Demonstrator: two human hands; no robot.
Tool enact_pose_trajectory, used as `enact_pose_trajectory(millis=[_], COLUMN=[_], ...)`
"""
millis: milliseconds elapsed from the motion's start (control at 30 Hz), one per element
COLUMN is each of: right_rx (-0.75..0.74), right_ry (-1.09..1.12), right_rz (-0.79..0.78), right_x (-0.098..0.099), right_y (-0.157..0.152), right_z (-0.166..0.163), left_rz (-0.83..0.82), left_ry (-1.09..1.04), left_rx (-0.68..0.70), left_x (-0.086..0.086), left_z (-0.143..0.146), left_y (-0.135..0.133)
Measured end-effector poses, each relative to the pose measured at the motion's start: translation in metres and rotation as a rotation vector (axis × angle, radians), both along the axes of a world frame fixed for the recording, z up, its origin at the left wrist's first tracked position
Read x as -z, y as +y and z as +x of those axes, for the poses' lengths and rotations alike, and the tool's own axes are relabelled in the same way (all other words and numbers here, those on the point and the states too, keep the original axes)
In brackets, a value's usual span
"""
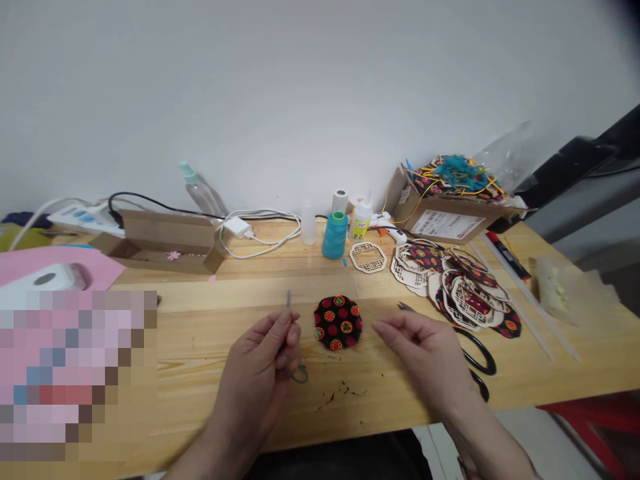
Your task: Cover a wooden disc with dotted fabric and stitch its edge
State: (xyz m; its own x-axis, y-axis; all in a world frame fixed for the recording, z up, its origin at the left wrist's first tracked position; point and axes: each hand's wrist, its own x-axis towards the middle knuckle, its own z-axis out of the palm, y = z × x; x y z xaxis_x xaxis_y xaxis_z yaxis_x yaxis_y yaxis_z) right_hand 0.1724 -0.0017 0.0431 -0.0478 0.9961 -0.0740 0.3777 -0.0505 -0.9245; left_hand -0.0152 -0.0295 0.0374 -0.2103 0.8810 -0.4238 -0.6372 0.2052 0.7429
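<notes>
Head view: a wooden counter (380, 400) ran beneath everything, with a cardboard carton (445, 223) at its far right holding teal and yellow fibres, and a heap of lattice-cut wooden frames and patterned fabric (463, 287) lying in front of it. Black-handled scissors (480, 357) lay beside the right hand (420, 353), whose fingers (395, 327) stood open and empty, just apart from an octagonal black fabric piece (338, 323) with red flower spots, which lay flat on the counter between both hands. The left hand (255, 380) had its fingers (285, 327) closed, pinching a thin wire tool (289, 300) with a small loop at its lower end.
</notes>
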Motion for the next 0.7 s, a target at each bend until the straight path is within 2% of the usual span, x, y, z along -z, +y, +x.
enact_pose_trajectory(millis=[100, 233, 333, 467, 700], right_rx=[0.108, 0.028, -0.053, -0.111, -0.17], right_ry=[-0.125, -0.383, -0.508, -0.567, -0.564], right_rz=[0.257, 0.625, 0.81, 0.88, 0.821], right_x=[0.0, 0.008, 0.015, 0.02, 0.021], right_y=[-0.003, -0.018, -0.027, -0.032, -0.034], right_z=[-0.01, -0.033, -0.045, -0.048, -0.046], left_rz=[-0.086, -0.129, -0.108, -0.1, -0.094], left_ry=[0.021, 0.036, 0.008, -0.04, -0.069], left_rx=[0.08, 0.215, 0.276, 0.297, 0.315], left_x=[0.003, 0.007, 0.009, 0.01, 0.01], left_z=[0.009, 0.017, 0.016, 0.014, 0.015], left_y=[-0.003, -0.008, -0.009, -0.011, -0.011])
